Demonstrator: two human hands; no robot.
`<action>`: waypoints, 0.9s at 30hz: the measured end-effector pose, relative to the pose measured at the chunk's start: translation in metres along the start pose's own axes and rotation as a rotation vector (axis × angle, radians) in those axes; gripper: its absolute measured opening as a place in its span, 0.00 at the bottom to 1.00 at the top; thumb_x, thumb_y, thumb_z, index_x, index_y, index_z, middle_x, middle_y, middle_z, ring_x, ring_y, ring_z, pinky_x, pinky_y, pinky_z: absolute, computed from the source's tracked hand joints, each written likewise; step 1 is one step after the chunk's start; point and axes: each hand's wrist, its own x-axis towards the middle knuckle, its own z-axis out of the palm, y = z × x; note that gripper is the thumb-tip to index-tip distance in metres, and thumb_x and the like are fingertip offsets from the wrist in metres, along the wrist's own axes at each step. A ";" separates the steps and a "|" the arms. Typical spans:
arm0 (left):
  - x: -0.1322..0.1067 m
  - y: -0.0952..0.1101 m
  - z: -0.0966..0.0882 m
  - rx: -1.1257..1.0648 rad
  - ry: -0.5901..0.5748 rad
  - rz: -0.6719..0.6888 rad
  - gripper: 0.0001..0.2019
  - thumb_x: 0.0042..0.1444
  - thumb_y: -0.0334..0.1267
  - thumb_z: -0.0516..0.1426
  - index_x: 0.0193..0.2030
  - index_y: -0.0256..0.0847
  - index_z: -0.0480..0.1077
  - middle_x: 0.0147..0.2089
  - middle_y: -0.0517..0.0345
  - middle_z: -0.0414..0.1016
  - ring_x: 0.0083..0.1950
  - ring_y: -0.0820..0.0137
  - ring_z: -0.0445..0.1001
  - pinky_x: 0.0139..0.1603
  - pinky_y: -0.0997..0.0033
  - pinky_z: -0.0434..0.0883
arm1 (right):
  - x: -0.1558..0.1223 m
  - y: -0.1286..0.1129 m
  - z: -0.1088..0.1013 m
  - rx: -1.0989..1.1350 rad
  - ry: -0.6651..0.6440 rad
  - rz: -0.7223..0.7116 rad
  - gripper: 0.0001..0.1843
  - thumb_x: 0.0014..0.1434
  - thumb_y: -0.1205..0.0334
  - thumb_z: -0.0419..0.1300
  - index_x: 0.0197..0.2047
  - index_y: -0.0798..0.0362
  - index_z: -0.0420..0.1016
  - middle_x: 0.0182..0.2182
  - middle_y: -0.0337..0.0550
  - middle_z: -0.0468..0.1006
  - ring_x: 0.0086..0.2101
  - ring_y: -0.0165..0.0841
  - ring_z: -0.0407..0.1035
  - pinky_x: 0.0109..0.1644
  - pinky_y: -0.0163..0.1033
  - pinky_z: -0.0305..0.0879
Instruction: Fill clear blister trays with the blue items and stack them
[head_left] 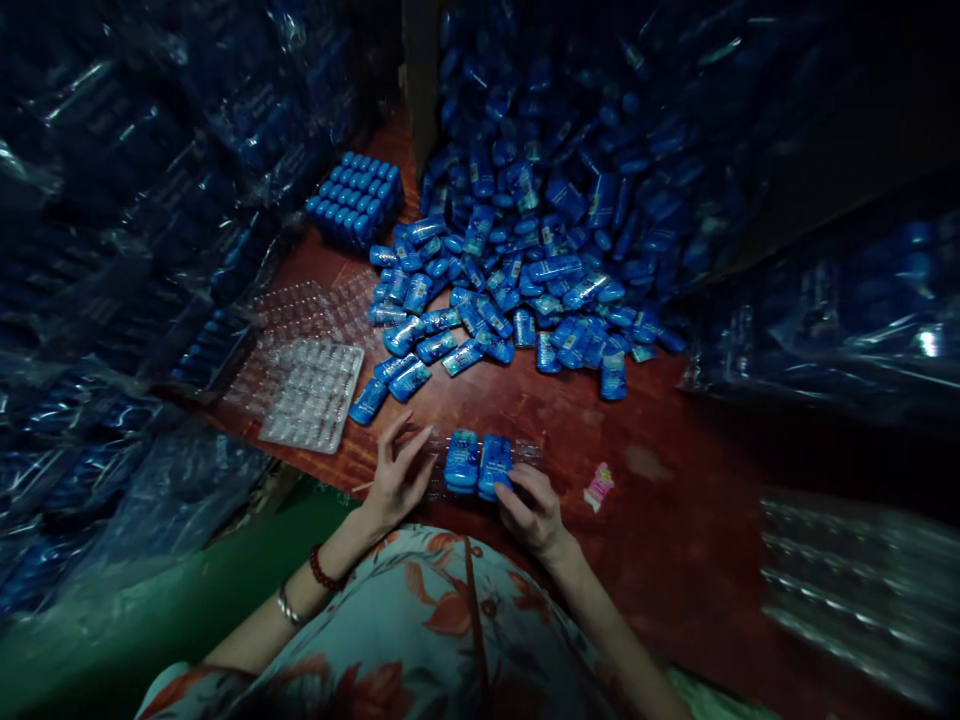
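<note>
Two small blue packets (477,462) stand side by side in a clear plastic tray (525,452) on the red-brown table (660,520) just in front of me. My right hand (531,508) has its fingers curled, fingertips touching the near end of the right packet. My left hand (396,472) rests with fingers spread on the tray's left end, holding nothing. A big loose heap of the same blue packets (525,270) lies beyond the tray.
Empty clear trays (315,392) lie stacked at the left. A filled tray of blue packets (355,200) sits at the back left. Bagged blue packets (112,250) wall in both sides. More clear trays (855,590) lie at the right; a small pink wrapper (598,487) lies near my right hand.
</note>
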 end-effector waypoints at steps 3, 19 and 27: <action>0.003 0.001 -0.001 -0.017 -0.122 -0.054 0.26 0.57 0.28 0.53 0.62 0.48 0.56 0.61 0.46 0.55 0.60 0.61 0.63 0.56 0.56 0.68 | 0.004 -0.001 0.004 -0.021 -0.068 0.093 0.22 0.57 0.71 0.55 0.53 0.44 0.64 0.41 0.46 0.68 0.42 0.35 0.69 0.41 0.43 0.74; -0.003 -0.004 0.028 0.073 -0.108 0.305 0.23 0.60 0.28 0.51 0.61 0.48 0.60 0.56 0.47 0.63 0.61 0.60 0.60 0.55 0.53 0.67 | 0.095 0.027 -0.011 0.187 -0.784 0.143 0.21 0.61 0.72 0.49 0.55 0.46 0.65 0.46 0.44 0.73 0.45 0.34 0.69 0.47 0.41 0.68; 0.013 -0.014 0.027 -0.010 -0.171 0.223 0.22 0.60 0.28 0.49 0.59 0.51 0.63 0.55 0.49 0.63 0.56 0.62 0.64 0.51 0.56 0.69 | 0.110 0.043 -0.017 0.228 -0.552 0.261 0.13 0.62 0.67 0.49 0.49 0.51 0.68 0.39 0.45 0.75 0.38 0.34 0.71 0.41 0.39 0.69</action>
